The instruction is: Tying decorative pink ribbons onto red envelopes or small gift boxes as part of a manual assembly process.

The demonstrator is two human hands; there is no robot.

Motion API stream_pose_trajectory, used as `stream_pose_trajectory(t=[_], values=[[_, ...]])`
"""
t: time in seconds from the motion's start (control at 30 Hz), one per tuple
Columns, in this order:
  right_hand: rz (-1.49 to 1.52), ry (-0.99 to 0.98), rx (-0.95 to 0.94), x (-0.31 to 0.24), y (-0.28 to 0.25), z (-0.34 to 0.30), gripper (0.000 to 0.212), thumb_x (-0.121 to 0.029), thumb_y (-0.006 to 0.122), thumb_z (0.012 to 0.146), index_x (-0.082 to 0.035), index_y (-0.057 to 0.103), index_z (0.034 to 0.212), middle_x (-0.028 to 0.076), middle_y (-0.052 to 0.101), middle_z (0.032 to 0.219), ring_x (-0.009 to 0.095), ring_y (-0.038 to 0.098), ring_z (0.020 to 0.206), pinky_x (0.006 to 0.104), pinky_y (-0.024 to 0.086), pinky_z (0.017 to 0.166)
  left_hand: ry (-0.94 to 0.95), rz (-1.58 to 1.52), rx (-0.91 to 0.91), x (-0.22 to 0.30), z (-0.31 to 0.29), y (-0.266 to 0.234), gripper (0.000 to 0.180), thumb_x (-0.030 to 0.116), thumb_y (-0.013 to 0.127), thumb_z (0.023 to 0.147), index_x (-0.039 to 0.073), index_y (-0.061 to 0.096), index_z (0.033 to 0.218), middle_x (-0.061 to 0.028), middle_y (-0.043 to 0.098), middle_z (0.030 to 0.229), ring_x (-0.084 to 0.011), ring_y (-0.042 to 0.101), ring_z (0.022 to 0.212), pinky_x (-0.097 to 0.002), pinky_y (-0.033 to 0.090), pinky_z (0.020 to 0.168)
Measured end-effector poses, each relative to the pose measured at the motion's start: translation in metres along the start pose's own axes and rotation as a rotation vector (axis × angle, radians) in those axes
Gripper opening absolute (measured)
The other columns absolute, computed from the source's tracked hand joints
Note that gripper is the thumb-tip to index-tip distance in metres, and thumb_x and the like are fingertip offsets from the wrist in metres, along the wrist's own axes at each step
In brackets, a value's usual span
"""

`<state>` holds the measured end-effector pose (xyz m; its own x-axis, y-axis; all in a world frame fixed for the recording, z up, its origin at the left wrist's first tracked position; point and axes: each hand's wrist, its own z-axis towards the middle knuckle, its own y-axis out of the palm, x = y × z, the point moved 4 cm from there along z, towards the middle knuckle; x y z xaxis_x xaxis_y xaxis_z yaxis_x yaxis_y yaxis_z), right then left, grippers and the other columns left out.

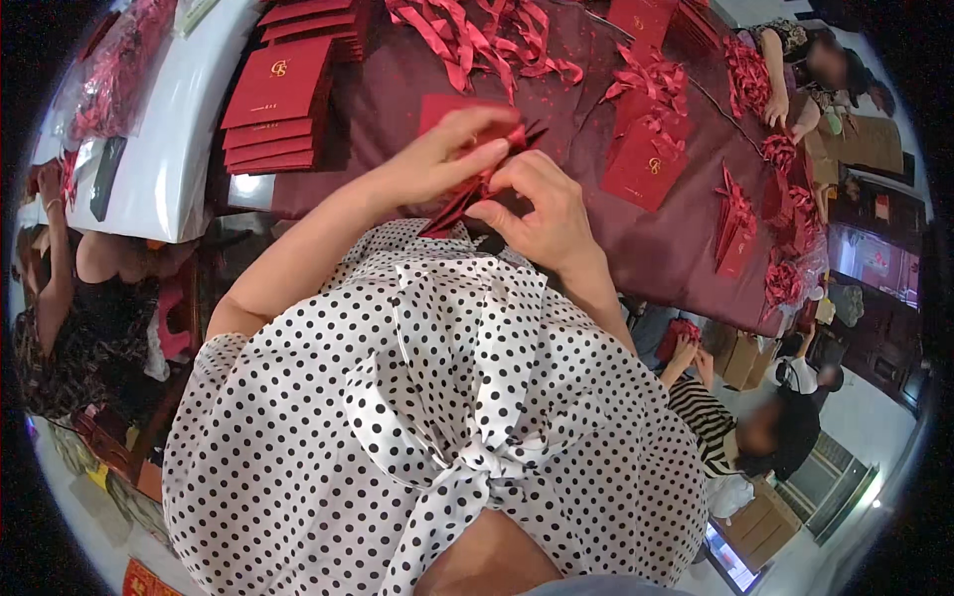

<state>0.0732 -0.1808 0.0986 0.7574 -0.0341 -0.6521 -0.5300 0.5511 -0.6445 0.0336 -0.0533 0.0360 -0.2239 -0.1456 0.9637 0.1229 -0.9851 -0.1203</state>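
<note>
At the table's near edge, both my hands work close together at a small dark red paper bag point(447, 214), seen partly edge-on and tilted. My left hand point(452, 159) reaches in from the left, its fingers bent and pinched at a bit of red ribbon point(516, 134) by the bag's upper end. My right hand point(542, 209) curls its thumb and fingers around the bag's right side. Fingers cover much of the bag and ribbon. Just beyond my left hand, a flat red piece point(437, 106) lies on the table.
A dark red cloth covers the table point(566, 89). Stacked red bags point(273, 94) stand at the left; loose red ribbons point(477, 40) lie at the back. Ribboned bags point(646, 164) and bundles point(733, 223) lie to the right. Other people sit around, one handling red material point(679, 338).
</note>
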Motion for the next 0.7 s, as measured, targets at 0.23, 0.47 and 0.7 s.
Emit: stream_pose_trajectory(t=[0.23,0.47,0.7], values=[[0.441,0.285,0.151,0.065,-0.001,-0.009,0.021,-0.020,0.067,0.080,-0.003,0.054,0.076,0.001,0.054,0.071,0.007,0.050,0.069,0.0235,0.041,0.062,-0.548,-0.303,0.127,-0.026,0.022,-0.027,0.037,0.039,0.048,0.091,0.005,0.061,0.086,0.0024,0.060,0.077,-0.0043,0.049,0.066,-0.0195,0.041,0.064],[1.611,0.918,0.401,0.108,0.045,-0.013,0.059,-0.056,0.041,0.087,-0.005,0.053,0.114,0.009,0.059,0.108,0.023,0.058,0.096,0.0362,0.046,0.087,0.076,0.256,0.263,0.013,0.024,-0.038,0.013,0.012,0.057,0.084,0.000,0.056,0.090,-0.0099,0.055,0.084,-0.0183,0.055,0.076,-0.0278,0.044,0.069],[1.632,0.825,0.116,0.072,0.062,-0.011,0.046,-0.042,0.041,0.091,-0.005,0.052,0.114,0.008,0.059,0.105,0.020,0.058,0.096,0.0364,0.048,0.086,-0.274,0.418,-0.055,0.011,0.012,-0.013,0.027,0.019,0.063,0.080,-0.002,0.053,0.094,-0.0148,0.054,0.091,-0.0292,0.053,0.088,-0.0335,0.043,0.078]])
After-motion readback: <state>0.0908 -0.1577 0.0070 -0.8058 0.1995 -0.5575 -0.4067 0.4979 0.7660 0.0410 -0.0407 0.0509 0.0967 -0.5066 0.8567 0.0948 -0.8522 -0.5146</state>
